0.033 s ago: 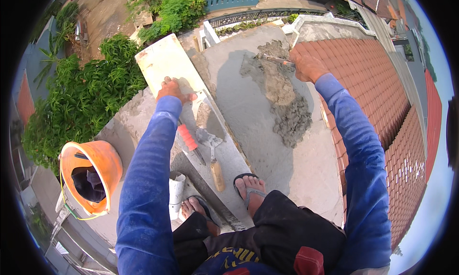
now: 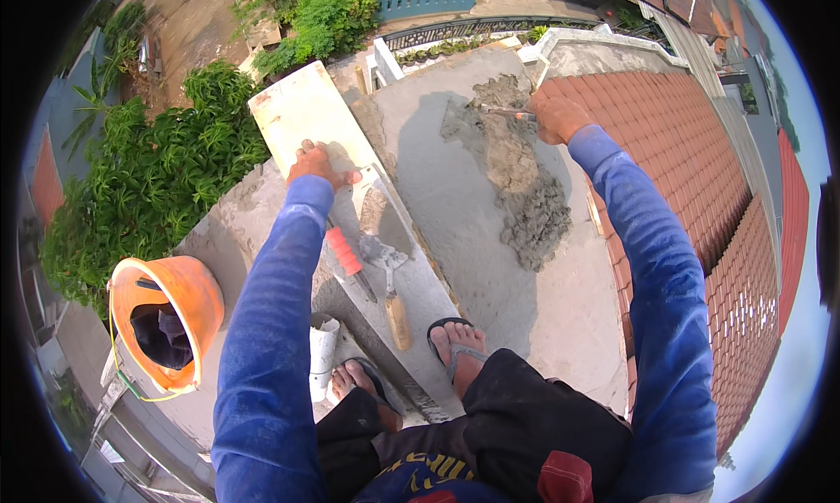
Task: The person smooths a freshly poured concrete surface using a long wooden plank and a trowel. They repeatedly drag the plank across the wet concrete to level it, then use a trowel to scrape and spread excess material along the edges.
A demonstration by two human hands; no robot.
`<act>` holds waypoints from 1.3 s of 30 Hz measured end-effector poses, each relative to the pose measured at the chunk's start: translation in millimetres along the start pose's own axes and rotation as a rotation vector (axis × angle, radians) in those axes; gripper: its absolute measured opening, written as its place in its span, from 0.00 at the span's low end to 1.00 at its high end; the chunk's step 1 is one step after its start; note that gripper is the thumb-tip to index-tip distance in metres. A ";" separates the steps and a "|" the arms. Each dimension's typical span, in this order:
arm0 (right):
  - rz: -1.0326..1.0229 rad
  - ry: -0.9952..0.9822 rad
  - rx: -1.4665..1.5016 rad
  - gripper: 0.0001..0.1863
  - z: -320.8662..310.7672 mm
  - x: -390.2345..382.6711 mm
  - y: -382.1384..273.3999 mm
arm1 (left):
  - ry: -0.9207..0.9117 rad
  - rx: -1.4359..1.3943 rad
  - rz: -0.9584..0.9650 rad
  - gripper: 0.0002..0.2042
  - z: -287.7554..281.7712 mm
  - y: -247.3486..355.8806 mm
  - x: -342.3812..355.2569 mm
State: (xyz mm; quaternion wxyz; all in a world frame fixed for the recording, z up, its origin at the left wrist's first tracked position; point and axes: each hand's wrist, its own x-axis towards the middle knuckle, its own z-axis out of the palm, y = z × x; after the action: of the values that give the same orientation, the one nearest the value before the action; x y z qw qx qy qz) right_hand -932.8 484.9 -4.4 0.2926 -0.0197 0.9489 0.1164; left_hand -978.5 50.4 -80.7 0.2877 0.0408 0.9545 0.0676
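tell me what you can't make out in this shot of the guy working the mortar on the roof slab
Head view only:
- Tool in the right hand: only a thin metal part shows; the fist hides its handle and the mortar hides its tip.
- Left hand: the palm on the pale board is hidden by its back.
- Orange bucket: dark contents, too shadowed to identify.
- Red-handled tool: its working end is too small to identify.

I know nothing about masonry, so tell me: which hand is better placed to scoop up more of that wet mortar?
Probably the right hand: it grips a trowel whose blade reaches into the mortar pile. The left hand rests on the pale board, away from it.
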 end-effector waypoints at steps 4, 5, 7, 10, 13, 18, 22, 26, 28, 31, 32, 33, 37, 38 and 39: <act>-0.074 -0.131 -0.161 0.23 11.6 41.3 2.8 | 0.010 -0.008 0.007 0.50 3.9 -1.4 -0.4; -0.056 -0.198 -0.180 0.22 14.3 49.6 3.2 | 0.025 -0.007 0.006 0.50 4.4 -1.5 -0.3; 0.030 -0.388 -0.178 0.20 18.2 69.2 1.4 | 0.053 -0.001 0.004 0.50 4.4 -1.5 -0.8; 0.090 -0.441 -0.173 0.20 24.2 90.9 2.9 | 0.049 0.006 0.021 0.50 1.5 -0.5 -1.7; 0.111 -0.499 -0.124 0.20 29.1 104.1 4.8 | 0.009 0.010 0.001 0.50 -1.6 1.2 -1.6; -0.014 -0.567 -0.192 0.20 34.2 100.9 8.9 | 0.023 0.013 -0.006 0.49 -1.8 2.4 -1.9; 0.089 -0.620 0.064 0.18 24.4 97.4 5.8 | -0.027 0.020 -0.044 0.49 -4.8 6.5 0.6; 0.087 -0.676 -0.089 0.17 4.4 85.8 -12.2 | -0.084 0.033 -0.073 0.50 -9.3 9.5 3.4; 0.044 -0.588 -0.119 0.16 -4.2 67.7 -23.9 | -0.062 0.051 -0.051 0.50 -7.9 7.6 2.7; 0.080 -0.375 -0.149 0.15 -7.5 28.1 -39.0 | 0.008 -0.024 -0.022 0.51 0.0 0.9 -0.3; 0.098 -0.319 -0.144 0.14 -7.1 17.5 -42.2 | 0.009 -0.019 -0.010 0.51 3.3 -1.0 -0.7; 0.111 -0.303 -0.120 0.14 -6.9 7.6 -42.5 | 0.023 -0.010 -0.001 0.52 6.7 -2.4 -1.2; 0.209 -0.535 0.081 0.18 -5.1 -0.2 -45.4 | 0.021 -0.005 -0.003 0.54 10.2 -5.0 1.2; 0.198 -0.449 0.073 0.19 -2.4 -0.7 -46.4 | 0.004 -0.010 -0.010 0.54 9.0 -4.4 1.8; 0.188 -0.364 0.064 0.20 2.6 -3.1 -48.2 | -0.021 -0.007 -0.022 0.54 7.3 -3.5 2.7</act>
State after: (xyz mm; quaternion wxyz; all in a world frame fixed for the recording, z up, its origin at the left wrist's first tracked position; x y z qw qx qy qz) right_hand -923.8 438.6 -14.8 0.4476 0.0998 0.8812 0.1148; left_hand -976.8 48.0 -88.7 0.2988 0.0302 0.9515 0.0675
